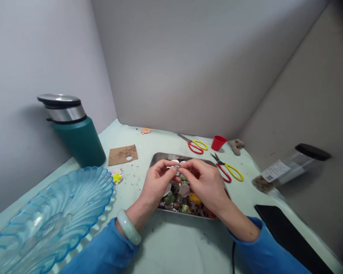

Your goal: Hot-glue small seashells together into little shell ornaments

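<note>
My left hand (157,182) and my right hand (204,184) meet above a shallow metal tray (160,156) filled with several shells and small coloured pieces (180,198). The fingertips of both hands pinch together on one small pale piece (176,168) held between them; I cannot name it. A pale green bangle (128,227) sits on my left wrist, and both arms wear blue sleeves. The hands hide much of the tray's middle.
A large blue glass dish (50,217) lies at the left front, with a green flask (76,131) behind it and a brown card (122,155). Two red-and-yellow scissors (197,145) (228,170), a red cup (218,142), a tilted clear jar (291,165) and a black phone (288,236) lie right.
</note>
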A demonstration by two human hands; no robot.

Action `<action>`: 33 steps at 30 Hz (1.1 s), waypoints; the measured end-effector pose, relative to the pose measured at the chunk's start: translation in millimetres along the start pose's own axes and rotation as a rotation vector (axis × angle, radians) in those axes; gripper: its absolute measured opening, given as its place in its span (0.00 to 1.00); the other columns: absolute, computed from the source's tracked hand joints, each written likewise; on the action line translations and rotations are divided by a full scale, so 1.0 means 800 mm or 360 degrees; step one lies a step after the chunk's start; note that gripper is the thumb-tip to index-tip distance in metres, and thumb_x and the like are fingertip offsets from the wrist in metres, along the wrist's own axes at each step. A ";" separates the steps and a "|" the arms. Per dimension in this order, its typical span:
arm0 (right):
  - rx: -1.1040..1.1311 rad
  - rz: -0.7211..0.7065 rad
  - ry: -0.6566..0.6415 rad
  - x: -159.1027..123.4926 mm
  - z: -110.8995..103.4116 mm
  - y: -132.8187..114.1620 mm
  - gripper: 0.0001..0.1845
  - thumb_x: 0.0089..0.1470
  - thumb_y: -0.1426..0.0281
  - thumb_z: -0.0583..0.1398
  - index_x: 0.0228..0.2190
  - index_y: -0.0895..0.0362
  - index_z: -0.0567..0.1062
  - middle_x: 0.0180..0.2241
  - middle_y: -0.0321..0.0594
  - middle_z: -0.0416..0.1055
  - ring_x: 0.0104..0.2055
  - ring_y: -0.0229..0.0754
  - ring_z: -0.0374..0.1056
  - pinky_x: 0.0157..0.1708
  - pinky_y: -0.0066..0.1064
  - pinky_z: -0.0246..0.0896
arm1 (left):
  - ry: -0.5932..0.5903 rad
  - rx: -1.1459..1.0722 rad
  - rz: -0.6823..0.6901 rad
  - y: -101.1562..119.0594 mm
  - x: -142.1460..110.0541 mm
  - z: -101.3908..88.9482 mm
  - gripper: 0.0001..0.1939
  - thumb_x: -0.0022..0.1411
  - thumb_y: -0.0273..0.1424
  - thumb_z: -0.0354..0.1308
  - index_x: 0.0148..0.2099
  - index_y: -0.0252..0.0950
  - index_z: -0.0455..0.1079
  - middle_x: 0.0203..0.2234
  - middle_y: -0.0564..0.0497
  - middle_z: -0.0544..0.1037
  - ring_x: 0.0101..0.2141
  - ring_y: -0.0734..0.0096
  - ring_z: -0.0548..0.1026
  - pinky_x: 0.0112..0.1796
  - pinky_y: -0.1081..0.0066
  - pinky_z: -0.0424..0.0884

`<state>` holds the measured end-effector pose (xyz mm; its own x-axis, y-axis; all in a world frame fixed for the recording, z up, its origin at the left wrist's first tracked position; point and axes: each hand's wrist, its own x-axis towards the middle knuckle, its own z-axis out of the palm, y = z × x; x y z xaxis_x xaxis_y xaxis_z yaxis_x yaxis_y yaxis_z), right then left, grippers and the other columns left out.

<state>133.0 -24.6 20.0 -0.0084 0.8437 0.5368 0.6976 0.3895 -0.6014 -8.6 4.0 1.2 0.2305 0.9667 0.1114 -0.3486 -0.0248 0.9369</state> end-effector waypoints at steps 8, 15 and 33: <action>0.0032 0.0023 -0.0037 0.003 -0.005 -0.001 0.04 0.54 0.72 0.60 0.27 0.56 0.73 0.25 0.33 0.71 0.27 0.36 0.66 0.28 0.27 0.56 | -0.0017 0.0028 -0.0002 0.003 0.001 0.002 0.09 0.53 0.31 0.63 0.36 0.31 0.72 0.31 0.51 0.77 0.23 0.79 0.73 0.30 0.76 0.69; 0.0001 0.0111 -0.0133 0.007 -0.011 0.006 0.03 0.54 0.70 0.60 0.29 0.55 0.74 0.26 0.34 0.72 0.28 0.38 0.67 0.28 0.27 0.58 | -0.0067 0.0017 -0.0021 0.000 0.000 0.004 0.14 0.53 0.30 0.63 0.42 0.31 0.72 0.33 0.48 0.78 0.28 0.75 0.74 0.34 0.73 0.70; 0.0105 -0.0029 -0.0269 0.011 -0.026 0.004 0.07 0.55 0.72 0.60 0.38 0.54 0.72 0.35 0.34 0.73 0.29 0.34 0.66 0.33 0.28 0.61 | -0.0161 -0.0201 -0.0086 -0.004 0.000 0.001 0.13 0.61 0.38 0.56 0.42 0.32 0.70 0.28 0.51 0.73 0.25 0.76 0.70 0.30 0.72 0.68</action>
<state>150.0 -23.4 34.8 -0.1448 0.8843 0.4439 0.6478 0.4238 -0.6330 -7.0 4.0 -1.4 0.3401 0.9350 0.1010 -0.4434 0.0647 0.8940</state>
